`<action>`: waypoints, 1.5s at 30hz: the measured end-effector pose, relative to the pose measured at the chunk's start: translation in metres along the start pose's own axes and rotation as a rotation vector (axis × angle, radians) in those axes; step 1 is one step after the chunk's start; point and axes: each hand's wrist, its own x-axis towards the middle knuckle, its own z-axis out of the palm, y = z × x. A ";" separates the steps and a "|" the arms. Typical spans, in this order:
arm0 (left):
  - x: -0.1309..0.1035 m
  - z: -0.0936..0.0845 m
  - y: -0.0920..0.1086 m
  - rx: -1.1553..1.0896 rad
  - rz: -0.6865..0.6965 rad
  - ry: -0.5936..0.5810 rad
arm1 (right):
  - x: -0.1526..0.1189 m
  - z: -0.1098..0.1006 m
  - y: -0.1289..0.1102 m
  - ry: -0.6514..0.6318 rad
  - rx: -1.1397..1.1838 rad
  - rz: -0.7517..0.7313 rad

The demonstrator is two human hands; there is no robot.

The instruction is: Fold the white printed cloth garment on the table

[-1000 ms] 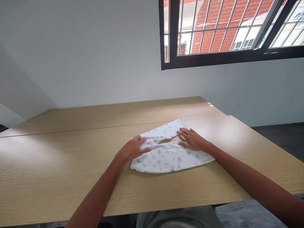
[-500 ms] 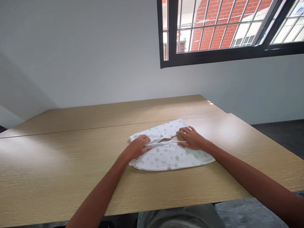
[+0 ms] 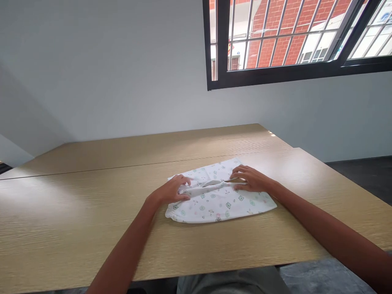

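Note:
A pair of small white pants (image 3: pixel 211 204), printed with little green and pink figures, lies on the table with its two legs pointing right. At its left end, my left hand (image 3: pixel 171 190) rests on the cloth with thumb and fingers apart. Over the legs on the right, my right hand (image 3: pixel 249 179) lies with its fingers spread, the fingertips on the far leg and the thumb near the inner edge of the near leg. Between the legs runs a narrow gap, with raised, wrinkled cloth along it.
The pants lie on a light wood-grain table (image 3: pixel 92 216) with a seam across it. A grey-white wall (image 3: pixel 122 73) stands behind the table. A dark-framed window (image 3: pixel 275 75) with metal bars is at the upper right. My lap is below the table's front edge.
The far leg has shifted towards the near one, and the gap between them has narrowed. My left hand has moved slightly left, its thumb and fingers wider apart. My right hand has shifted slightly right.

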 end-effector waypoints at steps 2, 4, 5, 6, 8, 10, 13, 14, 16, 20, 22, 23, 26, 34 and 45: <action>-0.003 -0.003 -0.003 -0.012 -0.016 -0.040 | 0.001 0.001 0.002 0.004 -0.011 -0.006; -0.004 -0.004 -0.004 -0.021 -0.016 -0.058 | 0.002 0.002 0.004 0.011 -0.030 -0.006; -0.004 -0.004 -0.005 -0.022 -0.018 -0.062 | 0.002 0.003 0.005 0.015 -0.038 -0.005; -0.003 -0.004 -0.005 -0.018 -0.021 -0.066 | 0.002 0.004 0.006 0.016 -0.045 -0.003; -0.001 -0.003 -0.006 0.005 -0.027 -0.071 | 0.002 0.005 0.008 0.014 -0.067 0.004; 0.000 -0.004 -0.006 0.046 -0.011 -0.059 | 0.002 0.006 0.008 0.002 -0.103 0.010; 0.000 -0.007 -0.004 0.052 0.011 -0.017 | 0.002 0.004 0.007 -0.012 -0.139 0.026; 0.000 -0.009 -0.004 0.022 0.009 -0.005 | 0.002 0.003 0.006 -0.008 -0.130 0.044; -0.002 -0.013 -0.004 -0.068 -0.003 0.030 | 0.001 -0.001 0.004 0.022 -0.073 0.113; -0.007 -0.023 -0.003 -0.244 -0.012 0.118 | 0.002 -0.011 0.003 0.136 0.155 0.267; -0.011 -0.027 0.000 -0.361 0.005 0.123 | 0.004 -0.018 0.001 0.187 0.265 0.303; -0.014 -0.029 0.002 -0.437 0.014 0.128 | 0.004 -0.023 -0.001 0.199 0.325 0.316; -0.026 -0.035 0.006 -0.707 0.025 0.160 | 0.003 -0.044 -0.014 0.176 0.610 0.348; -0.023 -0.033 -0.011 -0.672 -0.093 0.062 | -0.006 -0.054 -0.006 0.207 0.584 0.420; -0.007 -0.015 0.014 -0.127 0.110 -0.039 | 0.000 -0.017 -0.009 0.129 0.107 0.226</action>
